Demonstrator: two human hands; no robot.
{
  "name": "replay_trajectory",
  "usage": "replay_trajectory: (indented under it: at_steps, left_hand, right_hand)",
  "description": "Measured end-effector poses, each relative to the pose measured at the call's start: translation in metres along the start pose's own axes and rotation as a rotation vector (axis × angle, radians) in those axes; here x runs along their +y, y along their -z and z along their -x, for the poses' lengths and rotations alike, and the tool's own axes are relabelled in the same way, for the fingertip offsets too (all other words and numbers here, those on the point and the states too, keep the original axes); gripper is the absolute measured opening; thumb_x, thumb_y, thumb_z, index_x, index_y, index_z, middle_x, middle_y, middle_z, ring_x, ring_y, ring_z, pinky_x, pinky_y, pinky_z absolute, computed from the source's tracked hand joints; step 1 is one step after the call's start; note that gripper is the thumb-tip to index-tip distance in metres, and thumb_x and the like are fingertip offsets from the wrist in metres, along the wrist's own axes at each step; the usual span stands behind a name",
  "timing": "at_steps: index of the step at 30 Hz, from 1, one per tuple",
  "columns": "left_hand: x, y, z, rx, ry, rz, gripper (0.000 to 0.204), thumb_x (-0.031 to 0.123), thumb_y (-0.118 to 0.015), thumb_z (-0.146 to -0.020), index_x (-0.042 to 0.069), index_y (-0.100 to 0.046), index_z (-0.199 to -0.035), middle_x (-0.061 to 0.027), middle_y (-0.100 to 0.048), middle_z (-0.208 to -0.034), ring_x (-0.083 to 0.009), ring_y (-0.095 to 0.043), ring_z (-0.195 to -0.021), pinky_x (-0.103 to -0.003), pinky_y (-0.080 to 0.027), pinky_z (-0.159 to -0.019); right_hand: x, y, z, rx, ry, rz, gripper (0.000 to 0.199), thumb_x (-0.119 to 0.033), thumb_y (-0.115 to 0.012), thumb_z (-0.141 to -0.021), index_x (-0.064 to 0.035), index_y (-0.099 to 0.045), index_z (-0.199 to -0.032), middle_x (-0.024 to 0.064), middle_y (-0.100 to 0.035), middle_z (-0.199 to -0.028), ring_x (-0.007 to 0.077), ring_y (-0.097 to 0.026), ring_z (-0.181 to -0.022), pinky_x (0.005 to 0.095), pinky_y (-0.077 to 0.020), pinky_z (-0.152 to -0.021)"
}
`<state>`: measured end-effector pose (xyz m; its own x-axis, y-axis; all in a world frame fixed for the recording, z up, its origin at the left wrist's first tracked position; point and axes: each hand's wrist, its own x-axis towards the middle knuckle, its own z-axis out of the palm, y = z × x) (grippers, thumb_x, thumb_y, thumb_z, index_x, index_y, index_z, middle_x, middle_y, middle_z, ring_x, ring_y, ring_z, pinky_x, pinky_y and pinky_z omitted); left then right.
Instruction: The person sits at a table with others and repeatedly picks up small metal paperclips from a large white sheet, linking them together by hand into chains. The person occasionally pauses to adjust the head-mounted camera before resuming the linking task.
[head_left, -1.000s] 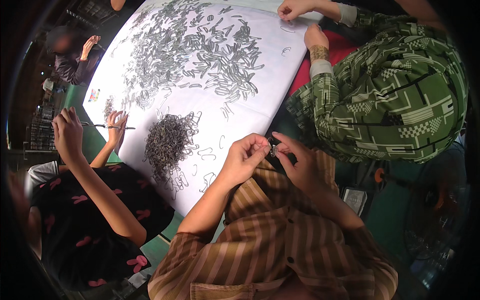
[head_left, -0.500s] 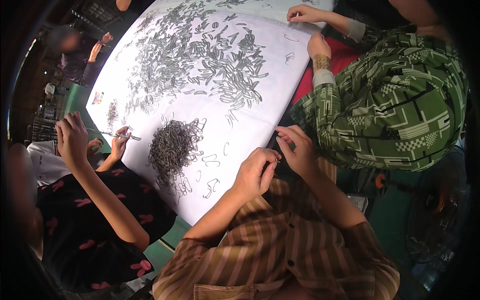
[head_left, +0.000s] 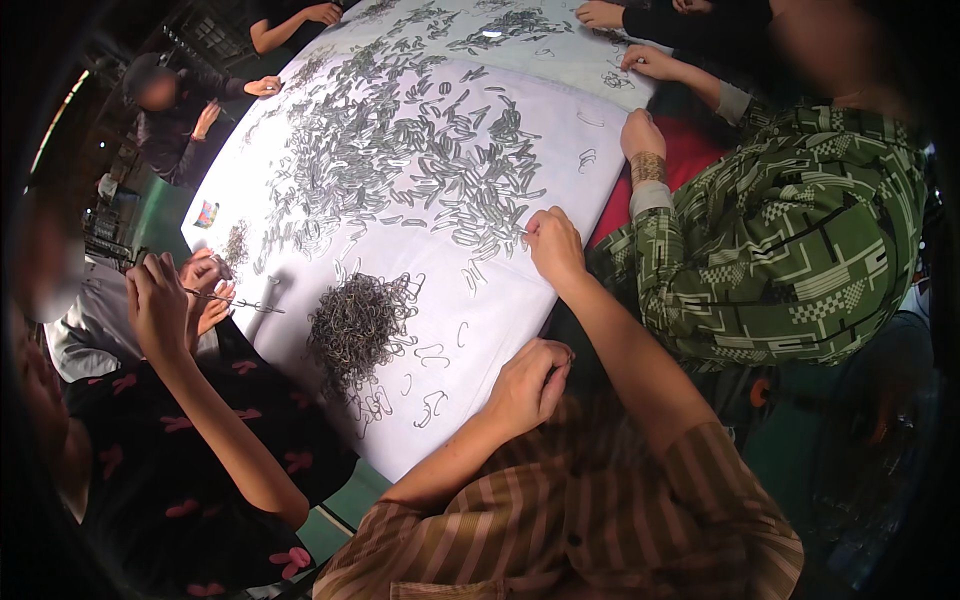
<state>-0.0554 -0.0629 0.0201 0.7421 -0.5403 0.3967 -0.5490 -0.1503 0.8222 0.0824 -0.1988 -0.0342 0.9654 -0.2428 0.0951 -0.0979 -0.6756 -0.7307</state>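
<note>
My right hand (head_left: pixel 556 247) reaches to the right edge of a wide spread of long oval metal pieces (head_left: pixel 350 150). Its thumb and fingertips pinch together at the end of one such piece. Close to my body, over the near table edge, my left hand (head_left: pixel 527 388) is curled closed; whatever lies inside its fingers is hidden. To the left of that hand is a dense heap of bent wire hooks (head_left: pixel 355 330), with several loose wire hooks (head_left: pixel 430 408) scattered between heap and hand.
A white-covered table (head_left: pixel 440 300) holds everything. At left, a person's hand (head_left: pixel 160 305) holds a linked metal strand (head_left: pixel 245 302). On the right sits a person in a green patterned sleeve (head_left: pixel 660 250), hands at the table edge. More people work along the far sides.
My right hand has left my left hand and moved forward to the spread of oval pieces. My left hand stays near the table edge. The view has shifted slightly.
</note>
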Motion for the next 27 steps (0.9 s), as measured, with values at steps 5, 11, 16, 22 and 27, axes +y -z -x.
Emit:
replay_trajectory:
  at_steps: [5, 11, 16, 22, 27]
  left_hand:
    - [-0.007, -0.003, -0.002, 0.011, 0.009, -0.016, 0.018, -0.010, -0.055, -0.078, 0.001, -0.049, -0.090, -0.0156, -0.061, -0.091, -0.0303, -0.060, -0.080, -0.034, -0.048, -0.071]
    - [-0.005, -0.007, -0.012, 0.094, 0.039, -0.035, 0.015, -0.006, -0.058, -0.078, 0.001, -0.051, -0.089, -0.0126, -0.058, -0.085, -0.0318, -0.058, -0.076, -0.036, -0.047, -0.067]
    - [-0.001, -0.014, -0.018, 0.133, 0.029, -0.044, 0.017, -0.007, -0.059, -0.077, 0.002, -0.051, -0.088, -0.0131, -0.057, -0.080, -0.0326, -0.057, -0.072, -0.038, -0.046, -0.062]
    - [0.003, -0.016, -0.018, 0.142, 0.083, -0.074, 0.017, -0.006, -0.060, -0.077, 0.002, -0.051, -0.088, -0.0136, -0.057, -0.080, -0.0335, -0.057, -0.070, -0.039, -0.046, -0.061]
    - [0.004, -0.016, -0.013, 0.153, 0.113, -0.092, 0.019, -0.008, -0.058, -0.078, 0.001, -0.052, -0.094, -0.0146, -0.058, -0.083, -0.0307, -0.059, -0.069, -0.034, -0.047, -0.058]
  right_hand:
    - [0.015, 0.009, 0.012, -0.001, 0.028, -0.303, 0.010, -0.002, -0.067, -0.081, 0.0007, -0.064, -0.090, 0.0093, -0.062, -0.077, 0.0178, -0.061, -0.065, 0.0298, -0.0493, -0.059]
    - [0.004, 0.072, 0.087, -0.194, -0.160, -0.841, 0.009, -0.004, -0.065, -0.085, 0.0023, -0.064, -0.092, 0.0066, -0.067, -0.077, 0.0113, -0.065, -0.066, 0.0238, -0.0524, -0.059]
    - [0.001, 0.102, 0.120, -0.086, -0.166, -0.760, 0.011, -0.003, -0.065, -0.086, 0.0024, -0.065, -0.095, 0.0078, -0.069, -0.079, 0.0122, -0.067, -0.069, 0.0234, -0.0533, -0.063]
    - [-0.008, 0.113, 0.133, -0.017, -0.007, -0.487, 0.012, -0.002, -0.070, -0.080, 0.0006, -0.068, -0.091, 0.0078, -0.068, -0.079, 0.0141, -0.065, -0.071, 0.0269, -0.0506, -0.063]
    - [-0.020, 0.120, 0.133, 0.034, 0.152, -0.312, 0.009, 0.002, -0.067, -0.079, 0.0005, -0.067, -0.088, 0.0091, -0.066, -0.077, 0.0168, -0.064, -0.068, 0.0264, -0.0491, -0.062]
